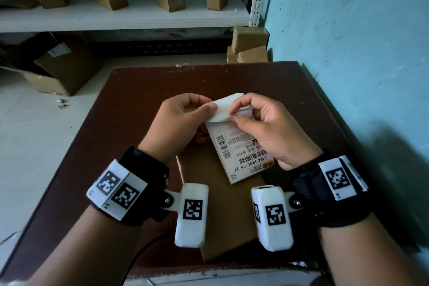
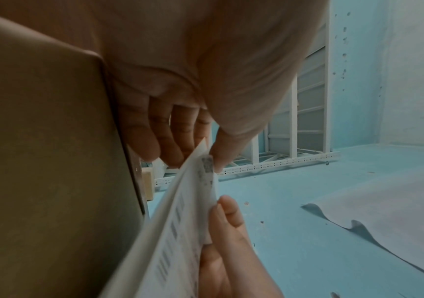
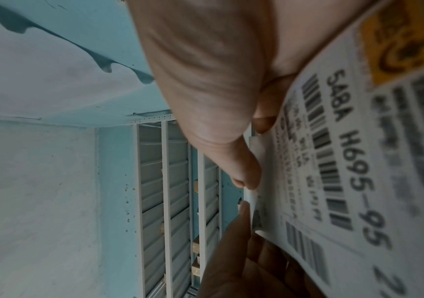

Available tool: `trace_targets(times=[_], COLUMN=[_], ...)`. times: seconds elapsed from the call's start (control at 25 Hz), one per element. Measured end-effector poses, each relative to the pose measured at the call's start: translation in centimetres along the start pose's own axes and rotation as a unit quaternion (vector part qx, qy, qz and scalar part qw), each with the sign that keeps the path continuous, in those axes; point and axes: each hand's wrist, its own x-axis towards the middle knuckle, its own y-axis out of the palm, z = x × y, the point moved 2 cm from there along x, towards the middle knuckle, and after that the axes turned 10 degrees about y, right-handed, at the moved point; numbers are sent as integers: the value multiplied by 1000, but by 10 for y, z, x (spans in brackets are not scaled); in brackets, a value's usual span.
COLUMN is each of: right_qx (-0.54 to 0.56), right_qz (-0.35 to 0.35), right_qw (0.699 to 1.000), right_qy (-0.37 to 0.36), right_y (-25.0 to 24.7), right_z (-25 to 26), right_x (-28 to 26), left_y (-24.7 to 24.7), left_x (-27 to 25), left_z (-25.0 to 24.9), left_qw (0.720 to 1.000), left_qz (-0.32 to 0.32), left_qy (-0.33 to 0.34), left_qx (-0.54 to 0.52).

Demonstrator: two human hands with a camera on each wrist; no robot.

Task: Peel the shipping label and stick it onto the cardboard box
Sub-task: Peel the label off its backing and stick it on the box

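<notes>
Your left hand (image 1: 180,121) and right hand (image 1: 260,123) pinch the folded-back far edge of the white printed paper shipping label (image 1: 241,148), held above the flat brown cardboard box (image 1: 222,213). It looks light, floppy (likely tearable); grip corners.

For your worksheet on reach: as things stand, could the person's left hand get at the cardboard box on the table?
Probably yes. The cardboard box lies directly beneath the left hand, nothing between, but that hand pinches the shipping label with the right hand.
</notes>
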Motion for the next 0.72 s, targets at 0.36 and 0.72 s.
trace_targets(times=[0.36, 0.72], right_qx=[41, 31], right_qz=[12, -22], right_qw=[999, 999], right_qy=[22, 20], right_y=[2, 0], right_z=[3, 1], right_x=[-3, -1], left_y=[1, 5], left_x=[-3, -6], left_z=[-3, -10], left_qw=[998, 999], left_qz=[5, 39], left_qy=[-32, 6], left_qx=[-59, 13])
